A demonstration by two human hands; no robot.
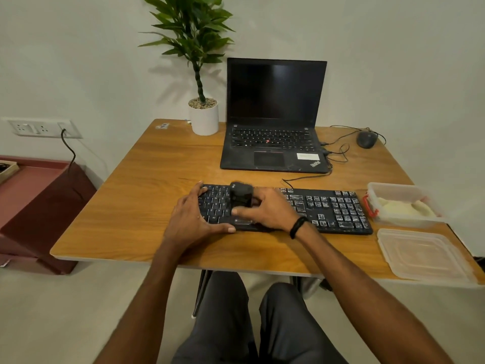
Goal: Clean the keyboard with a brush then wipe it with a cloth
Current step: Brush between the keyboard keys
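A black keyboard [330,208] lies across the near half of the wooden table; its right-hand keys look dusty white. My right hand [267,208] grips a small black brush [241,195] that rests on the keys left of the middle. My left hand [191,219] lies spread over the keyboard's left end, thumb along the front edge, holding it down. A pale cloth [404,207] sits inside a clear plastic box [388,187] just right of the keyboard.
An open black laptop [273,143] stands behind the keyboard, with a mouse [366,139] and cables to its right. A potted plant [204,116] is at the back. A clear lid [425,254] lies at the near right corner. A maroon cabinet [39,206] stands left of the table.
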